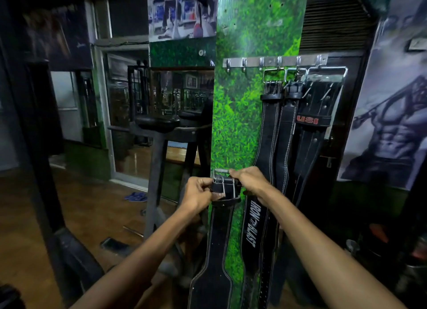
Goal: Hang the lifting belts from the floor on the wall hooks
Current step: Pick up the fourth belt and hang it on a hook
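Both hands (198, 193) (248, 179) gripping belt (221, 216), buckle (223, 178) seemingly half-hidden

We read two texts, both on black lifting belts by the metal hook rail (275, 61). Below the rail's right end, on the rightmost hanging belt (316, 105), a black band carries red letters "USI" (307, 120); whether more letters stand to their left, behind the neighbouring belt, we cannot tell. Far below the rail's middle, on the belt with white lettering (251, 225), the words "IRON BLAST" run lengthwise down the strap, with a small round mark between the two words. On the posters and panels around the rail we can read nothing.
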Demonstrator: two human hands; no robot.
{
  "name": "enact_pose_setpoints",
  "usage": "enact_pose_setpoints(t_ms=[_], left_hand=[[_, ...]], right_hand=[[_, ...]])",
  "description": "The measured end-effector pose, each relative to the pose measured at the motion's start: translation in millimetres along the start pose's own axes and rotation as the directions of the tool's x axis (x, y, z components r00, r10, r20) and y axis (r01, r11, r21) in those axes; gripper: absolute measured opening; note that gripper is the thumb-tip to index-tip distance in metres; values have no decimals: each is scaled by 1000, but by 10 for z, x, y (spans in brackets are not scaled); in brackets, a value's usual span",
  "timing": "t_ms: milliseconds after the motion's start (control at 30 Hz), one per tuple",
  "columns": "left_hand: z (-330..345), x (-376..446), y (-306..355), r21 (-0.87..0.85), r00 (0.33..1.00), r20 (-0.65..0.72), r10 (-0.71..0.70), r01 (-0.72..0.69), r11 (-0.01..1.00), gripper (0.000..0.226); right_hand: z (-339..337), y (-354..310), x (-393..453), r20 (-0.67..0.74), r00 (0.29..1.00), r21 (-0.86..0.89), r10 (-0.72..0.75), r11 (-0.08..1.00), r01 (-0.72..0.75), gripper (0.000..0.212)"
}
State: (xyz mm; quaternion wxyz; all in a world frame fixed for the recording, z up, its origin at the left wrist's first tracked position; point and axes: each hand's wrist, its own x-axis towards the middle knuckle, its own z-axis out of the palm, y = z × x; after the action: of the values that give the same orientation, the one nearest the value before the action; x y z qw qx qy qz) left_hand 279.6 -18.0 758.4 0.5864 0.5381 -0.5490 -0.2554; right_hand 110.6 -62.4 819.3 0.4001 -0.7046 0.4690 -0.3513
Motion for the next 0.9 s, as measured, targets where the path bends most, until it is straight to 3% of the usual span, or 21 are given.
enact_pose_setpoints(t_ms=[100, 267, 400, 467, 567, 633, 800, 900], left_hand=[[-54, 76, 14, -5, 1000, 16, 20, -20, 1000, 31], [-174, 168, 196, -89, 999, 15, 36, -35, 995, 31], [-358, 385, 487, -228, 982, -182, 60, -101, 968, 49], [-440, 535, 664, -138, 959, -215, 182, -214, 967, 37], [-514, 716, 896, 122, 919, -94, 382, -371, 921, 4], [-551, 804, 1034, 226, 892, -73, 446, -421, 878, 7], [-530, 1093, 1534, 375, 820, -2, 573, -530, 761, 16], [-405, 1323, 1832, 398, 795, -19, 606, -550, 734, 17]], right_hand=[[3, -63, 22, -147, 977, 20, -155, 987, 159, 31], [-28, -335, 70, -273, 891, -141, -364, 931, 337, 16], [-5, -536, 186, -368, 846, -141, -385, 923, 359, 13], [7, -646, 236, -395, 831, -143, -392, 920, 366, 15], [39, -772, 285, -454, 797, -181, -399, 917, 356, 17], [22, -833, 300, -460, 780, -178, -424, 905, 386, 20], [-228, -1035, 326, -408, 808, 78, -426, 865, 495, 22], [-354, -1067, 383, -423, 775, 24, -469, 849, 527, 60]])
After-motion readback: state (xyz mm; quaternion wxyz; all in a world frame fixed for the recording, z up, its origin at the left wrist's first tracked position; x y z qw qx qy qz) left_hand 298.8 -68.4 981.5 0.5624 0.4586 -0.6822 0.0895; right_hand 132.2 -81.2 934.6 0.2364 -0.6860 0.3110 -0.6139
